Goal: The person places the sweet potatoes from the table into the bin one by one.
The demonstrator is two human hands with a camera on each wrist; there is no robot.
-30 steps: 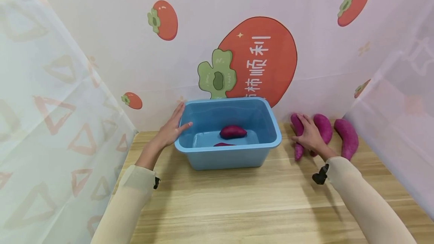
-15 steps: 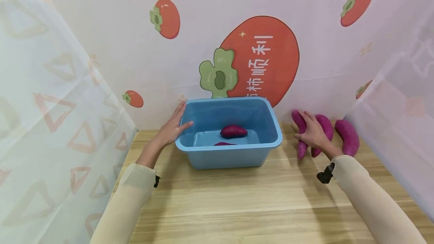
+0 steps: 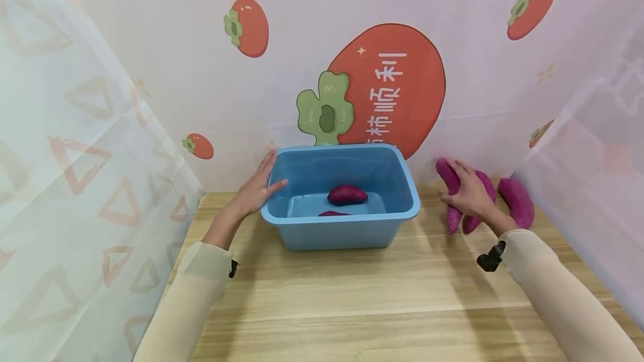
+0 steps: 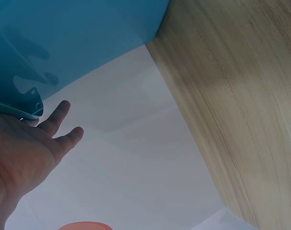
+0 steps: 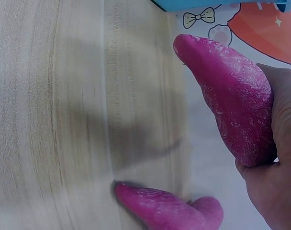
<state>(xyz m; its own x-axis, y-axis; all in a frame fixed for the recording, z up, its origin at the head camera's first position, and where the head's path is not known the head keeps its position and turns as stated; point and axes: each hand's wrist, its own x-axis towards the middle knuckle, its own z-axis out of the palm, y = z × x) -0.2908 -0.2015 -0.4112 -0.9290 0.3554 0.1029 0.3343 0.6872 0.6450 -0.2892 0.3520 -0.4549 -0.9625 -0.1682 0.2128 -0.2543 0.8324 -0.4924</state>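
Note:
At the right of the head view, my right hand [image 3: 470,191] grips a purple sweet potato [image 3: 454,218]; in the right wrist view this sweet potato [image 5: 231,96] lies against the palm, its narrow end pointing away. A second sweet potato [image 3: 472,223] is just beside it, partly hidden by the hand. My left hand [image 3: 254,191] rests on the left rim of a blue bin [image 3: 339,233], fingers straight and thumb over the edge. Inside the bin lie a dark purple sweet potato [image 3: 347,195] and part of another [image 3: 333,213].
Another curved sweet potato [image 3: 518,203] lies at the far right of the wooden table [image 3: 352,306], close to the right wall sheet. A white sheet [image 3: 241,99] with printed fruit stands directly behind the bin, and another sheet closes off the left side.
My right hand has shifted slightly to the right and away from me, and the sweet potato in it has moved along. My left hand stays at the bin's rim.

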